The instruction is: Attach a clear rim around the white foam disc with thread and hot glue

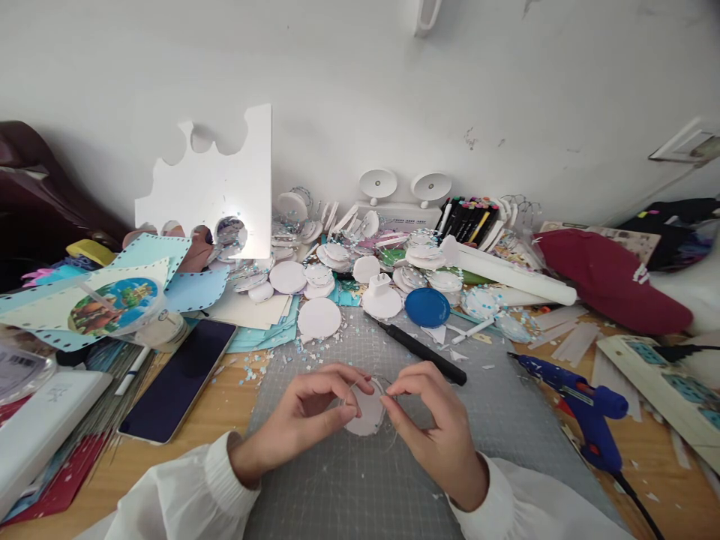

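Note:
My left hand (325,403) is closed in a pinch on a thin, pale wire (387,442), just over the left edge of a white foam disc (368,411). On the disc's right side, my right hand (430,416) pinches the same curved wire between thumb and forefinger. The wire is very fine, and parts of it are lost against the disc and behind my fingers. The disc shows between both hands, above a grey cutting mat (320,487); I cannot tell whether any finger touches it. Beyond my hands lies a black pen-shaped cutter (424,352).
Several white discs (319,319) and a blue lid (427,307) sit at the mat's back edge. A blue glue gun (590,409) with a cord lies right, near a power strip (658,382). At left are a phone (178,381) and a lidded cup (163,330).

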`<move>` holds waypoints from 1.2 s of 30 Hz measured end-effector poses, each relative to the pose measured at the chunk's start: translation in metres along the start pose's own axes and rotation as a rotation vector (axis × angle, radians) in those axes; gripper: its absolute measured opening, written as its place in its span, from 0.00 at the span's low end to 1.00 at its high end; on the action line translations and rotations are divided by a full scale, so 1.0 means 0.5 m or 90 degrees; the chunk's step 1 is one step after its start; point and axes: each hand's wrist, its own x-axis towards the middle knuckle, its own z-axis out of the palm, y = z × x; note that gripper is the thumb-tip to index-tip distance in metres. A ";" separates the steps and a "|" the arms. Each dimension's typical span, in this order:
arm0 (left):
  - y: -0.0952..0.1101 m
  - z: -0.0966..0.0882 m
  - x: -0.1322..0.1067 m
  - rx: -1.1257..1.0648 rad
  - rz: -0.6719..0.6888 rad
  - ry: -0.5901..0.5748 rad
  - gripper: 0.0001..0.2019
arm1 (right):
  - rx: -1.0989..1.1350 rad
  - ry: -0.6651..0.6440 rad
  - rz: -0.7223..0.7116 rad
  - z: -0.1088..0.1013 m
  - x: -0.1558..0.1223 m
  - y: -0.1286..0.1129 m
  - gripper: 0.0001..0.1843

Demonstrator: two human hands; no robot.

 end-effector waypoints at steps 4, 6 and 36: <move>0.001 0.001 0.003 0.051 0.029 -0.017 0.03 | -0.012 0.008 -0.022 0.000 -0.001 0.000 0.07; 0.001 0.001 0.003 0.058 0.041 -0.021 0.03 | -0.010 0.010 -0.023 -0.001 -0.002 0.000 0.07; 0.002 -0.014 -0.006 0.598 0.238 -0.054 0.06 | 0.140 -0.172 0.205 0.020 -0.012 -0.004 0.05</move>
